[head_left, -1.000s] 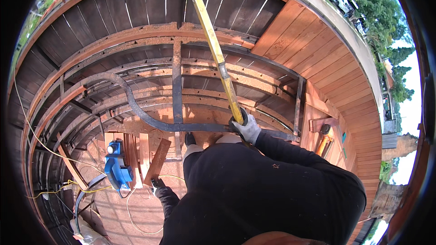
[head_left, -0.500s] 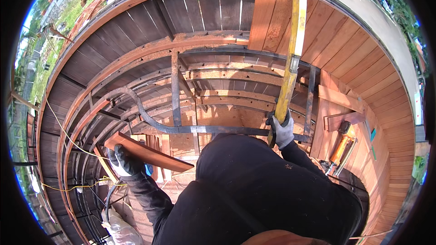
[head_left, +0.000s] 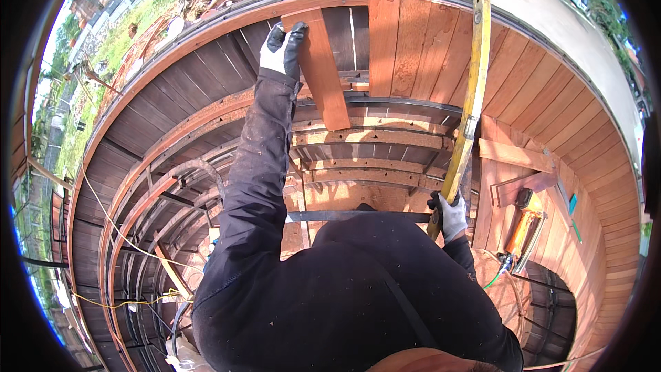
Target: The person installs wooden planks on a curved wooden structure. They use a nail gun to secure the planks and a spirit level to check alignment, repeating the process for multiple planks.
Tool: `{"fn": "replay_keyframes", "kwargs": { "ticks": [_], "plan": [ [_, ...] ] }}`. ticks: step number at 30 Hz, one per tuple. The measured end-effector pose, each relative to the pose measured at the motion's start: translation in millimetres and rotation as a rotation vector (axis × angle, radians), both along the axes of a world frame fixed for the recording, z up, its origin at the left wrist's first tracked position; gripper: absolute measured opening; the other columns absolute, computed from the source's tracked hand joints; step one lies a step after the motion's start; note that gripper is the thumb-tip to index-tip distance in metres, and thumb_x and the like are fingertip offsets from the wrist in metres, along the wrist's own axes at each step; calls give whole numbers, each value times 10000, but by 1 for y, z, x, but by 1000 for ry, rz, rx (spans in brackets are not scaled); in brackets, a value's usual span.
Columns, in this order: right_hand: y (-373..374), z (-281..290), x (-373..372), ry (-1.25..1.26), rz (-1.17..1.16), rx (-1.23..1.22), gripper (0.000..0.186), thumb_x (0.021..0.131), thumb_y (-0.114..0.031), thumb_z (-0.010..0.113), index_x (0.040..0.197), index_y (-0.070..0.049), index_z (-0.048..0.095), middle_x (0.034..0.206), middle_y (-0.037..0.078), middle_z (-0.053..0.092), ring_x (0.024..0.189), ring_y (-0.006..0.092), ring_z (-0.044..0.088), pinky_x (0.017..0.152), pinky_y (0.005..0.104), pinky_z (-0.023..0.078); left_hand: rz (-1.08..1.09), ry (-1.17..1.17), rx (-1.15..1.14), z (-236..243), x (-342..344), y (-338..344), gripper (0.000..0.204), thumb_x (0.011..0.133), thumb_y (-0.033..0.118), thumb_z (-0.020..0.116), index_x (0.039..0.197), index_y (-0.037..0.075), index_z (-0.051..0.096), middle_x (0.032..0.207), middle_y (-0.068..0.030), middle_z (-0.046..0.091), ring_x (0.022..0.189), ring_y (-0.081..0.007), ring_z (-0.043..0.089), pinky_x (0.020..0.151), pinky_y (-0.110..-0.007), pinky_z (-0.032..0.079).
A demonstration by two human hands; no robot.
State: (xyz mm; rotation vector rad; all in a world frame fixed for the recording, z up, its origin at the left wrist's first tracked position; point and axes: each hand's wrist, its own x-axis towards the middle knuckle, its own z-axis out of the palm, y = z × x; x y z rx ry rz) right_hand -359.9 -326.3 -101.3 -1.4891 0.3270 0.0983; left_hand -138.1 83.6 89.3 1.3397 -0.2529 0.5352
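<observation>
My left hand (head_left: 284,49), in a white glove with dark fingertips, reaches out to the far side and grips a reddish-brown wooden board (head_left: 318,72) by its upper left edge. The board tilts across the inner side of the curved wall, its lower end over the upper ribs. Beside it stands the row of reddish boards (head_left: 413,48) on the wall, with a dark gap between. My right hand (head_left: 451,217), gloved alike, is closed round the lower part of a long yellow bar (head_left: 475,76) with a hole near its top. The bar leans up past the boards.
Curved ribs (head_left: 372,139) with wooden strips run below the wall's rim. At right, an orange and black power or air tool (head_left: 521,224) lies beside a wooden crosspiece (head_left: 513,155). A yellow cord (head_left: 131,303) hangs at left. Dark boards (head_left: 158,96) line the left wall.
My left hand has carried the board up and away from low on the left to the far wall. The yellow bar has shifted slightly right and down, still in my right hand.
</observation>
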Motion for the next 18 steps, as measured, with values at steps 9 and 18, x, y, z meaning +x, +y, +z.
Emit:
{"fn": "replay_keyframes", "kwargs": {
  "ticks": [9,18],
  "plan": [
    [1,-43,-29,-2,-159,-395,395,819,-153,696,1164,-2,578,860,156,673,787,276,684,693,371,534,-37,110,-37,-37,130,-43,253,874,72,710,1087,-12,604,991,-67,683,880,-130,631,785,-267,503],
    [-1,-51,-31,43,-168,-348,483,810,-246,721,1210,-18,573,1005,197,647,967,363,610,849,439,472,-191,251,17,-108,124,-57,352,827,108,759,1134,19,612,1022,-60,690,901,-133,631,812,-273,502]
  ]
}}
